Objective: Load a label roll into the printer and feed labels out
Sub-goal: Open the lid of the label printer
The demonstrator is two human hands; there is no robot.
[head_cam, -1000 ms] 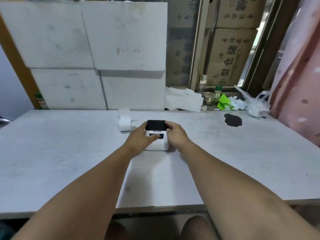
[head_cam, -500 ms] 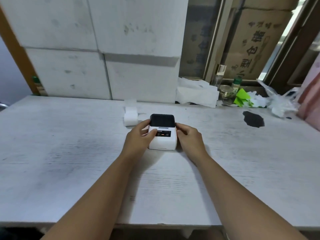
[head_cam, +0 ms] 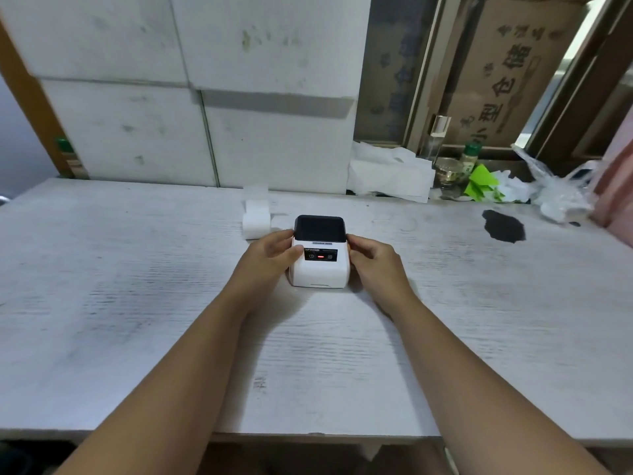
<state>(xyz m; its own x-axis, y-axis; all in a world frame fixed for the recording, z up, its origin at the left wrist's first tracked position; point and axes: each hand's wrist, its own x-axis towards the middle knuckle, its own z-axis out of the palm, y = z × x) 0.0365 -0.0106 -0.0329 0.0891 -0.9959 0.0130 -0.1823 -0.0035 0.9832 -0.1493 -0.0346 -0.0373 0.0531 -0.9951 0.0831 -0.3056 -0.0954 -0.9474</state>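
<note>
A small label printer, boxy with rounded corners, white-bodied with a glossy black lid, was seen at the centre of the frame on a whitewashed, wood-grained table. A dark control strip with a lit red indicator was shown across its front. The printer was gripped on both sides: the left hand was wrapped against its left flank with the thumb laid by the strip, and the right hand was pressed to its right flank, fingers curled round the edge. A white label roll, cylindrical with a loose tail standing up behind it, was placed just above and left of the printer, apart from it. A dark irregular stain was marked on the tabletop at the right. Matte white foam blocks were stacked across the upper left, crumpled white paper and a thin plastic bag being left at the upper right.
</note>
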